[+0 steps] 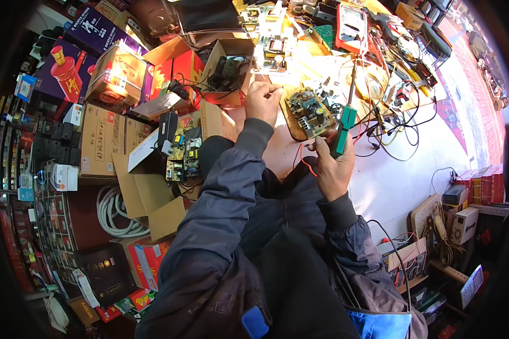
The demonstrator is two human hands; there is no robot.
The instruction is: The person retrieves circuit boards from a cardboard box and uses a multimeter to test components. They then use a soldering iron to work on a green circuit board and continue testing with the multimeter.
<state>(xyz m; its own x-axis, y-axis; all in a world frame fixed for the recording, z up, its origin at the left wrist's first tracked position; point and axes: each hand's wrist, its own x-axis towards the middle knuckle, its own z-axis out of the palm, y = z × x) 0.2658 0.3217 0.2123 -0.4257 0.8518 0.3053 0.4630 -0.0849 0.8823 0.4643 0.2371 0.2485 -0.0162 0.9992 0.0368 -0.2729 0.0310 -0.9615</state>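
My right hand (335, 168) is closed around the green handle of a soldering iron (345, 125), whose long metal shaft points up and away over the table. The thumb of that hand is close to the near corner of a circuit board (307, 114) crowded with parts; whether they touch I cannot tell. A thin red wire (303, 160) loops beside the thumb. Left of the board, my left hand (263, 103) has its thumb and fingers pinched together. Anything small between those fingertips is too small to make out. The board lies at the table's near edge, in front of my knees.
Farther back on the table are another circuit board (275, 46), a red-framed multimeter (352, 28) and tangled cables (393, 127). On my left stand an open carton with boards (152, 198), a box of black adapters (227, 70) and coiled white hose (116, 212).
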